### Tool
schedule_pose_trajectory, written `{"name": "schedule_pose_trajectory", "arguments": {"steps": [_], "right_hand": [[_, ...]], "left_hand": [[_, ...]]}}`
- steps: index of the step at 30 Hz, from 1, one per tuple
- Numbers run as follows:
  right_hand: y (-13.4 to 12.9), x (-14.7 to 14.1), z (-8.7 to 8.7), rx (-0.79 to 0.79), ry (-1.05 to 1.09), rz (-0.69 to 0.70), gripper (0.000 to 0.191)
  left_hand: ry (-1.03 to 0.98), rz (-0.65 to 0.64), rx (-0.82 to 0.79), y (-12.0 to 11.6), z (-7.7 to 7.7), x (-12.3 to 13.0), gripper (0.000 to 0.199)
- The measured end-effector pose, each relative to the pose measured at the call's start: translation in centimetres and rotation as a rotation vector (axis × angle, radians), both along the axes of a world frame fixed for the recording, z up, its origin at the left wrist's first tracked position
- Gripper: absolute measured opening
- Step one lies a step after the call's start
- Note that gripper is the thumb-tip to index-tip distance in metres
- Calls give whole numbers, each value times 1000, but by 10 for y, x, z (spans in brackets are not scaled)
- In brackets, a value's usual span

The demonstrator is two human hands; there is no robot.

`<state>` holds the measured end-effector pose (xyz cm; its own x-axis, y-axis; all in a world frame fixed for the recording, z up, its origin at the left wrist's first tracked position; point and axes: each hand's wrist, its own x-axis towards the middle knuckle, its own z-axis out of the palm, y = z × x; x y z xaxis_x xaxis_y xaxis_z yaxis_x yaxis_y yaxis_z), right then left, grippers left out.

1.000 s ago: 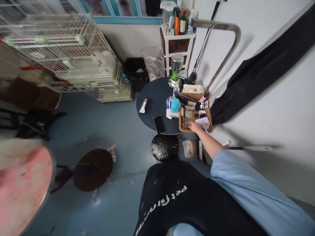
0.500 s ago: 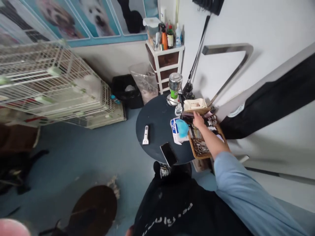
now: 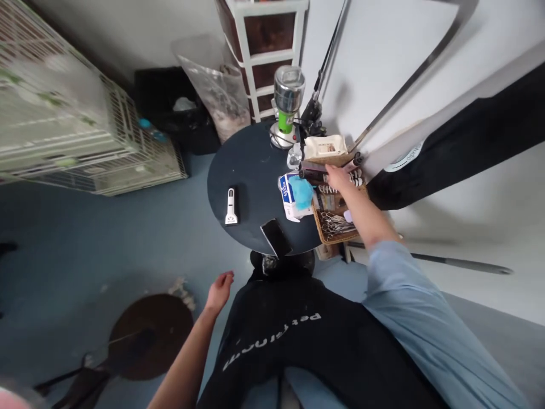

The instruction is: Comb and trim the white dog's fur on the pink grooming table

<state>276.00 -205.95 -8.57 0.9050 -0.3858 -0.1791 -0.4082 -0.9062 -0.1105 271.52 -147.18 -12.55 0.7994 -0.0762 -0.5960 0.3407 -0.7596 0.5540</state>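
Observation:
My right hand [image 3: 338,178] reaches over a wicker tray [image 3: 325,237] on the right side of a round dark table [image 3: 251,170]. Its fingers rest on a long dark tool [image 3: 313,170] at the tray's far end; whether they grip it I cannot tell. Several scissors [image 3: 336,224] lie in the tray's near end. My left hand [image 3: 219,291] hangs at my side above the floor, fingers loosely apart, holding nothing.
On the table lie a white clipper [image 3: 230,207], a black phone [image 3: 276,237], a blue-and-white box [image 3: 293,195] and a green-based jar [image 3: 288,99]. A white drawer unit [image 3: 266,51], a wire cage [image 3: 76,125] and a brown round stool [image 3: 147,335] stand around.
My right hand moved from the tray's near end to its far end, onto the dark tool. My left hand came into view. The camera tilted down and closer to the table.

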Motion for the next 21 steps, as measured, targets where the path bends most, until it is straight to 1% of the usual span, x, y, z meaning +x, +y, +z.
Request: {"name": "schedule_pose_trajectory", "arguments": {"steps": [1, 2, 3, 4, 5, 6, 9, 11, 13, 15, 17, 19, 21], "right_hand": [[3, 6, -2, 24, 21, 23, 66], [6, 14, -6, 44, 24, 37, 69], [9, 22, -10, 61, 17, 39, 70], [11, 30, -13, 75, 8, 31, 69], [12, 36, -17, 86, 0, 19, 67], [12, 40, -20, 92, -6, 9, 64], [4, 45, -24, 66, 7, 41, 51], [-2, 44, -22, 29, 40, 109, 42], [-4, 44, -18, 4, 76, 154, 40], [-3, 47, -14, -15, 115, 176, 41], [-2, 52, -12, -42, 155, 201, 38], [-3, 56, -9, -65, 173, 223, 37], [-7, 55, -1, -73, 124, 200, 37]], "left_hand": [[-14, -53, -38, -17, 3, -6, 45], [-27, -111, -77, -29, 7, -14, 47], [-30, -159, -110, -35, 10, -26, 50], [-23, -183, -126, -34, 12, -39, 52], [-10, -180, -118, -27, 13, -53, 53], [7, -154, -83, -15, 13, -67, 53], [42, -20, 108, 36, 15, -101, 47], [66, 56, 201, 66, 15, -111, 42], [91, 122, 235, 82, 15, -113, 37], [108, 178, 233, 81, 14, -109, 35], [118, 205, 208, 69, 14, -104, 37], [121, 186, 177, 54, 15, -101, 40], [110, 128, 168, 41, 16, -99, 40]]}}
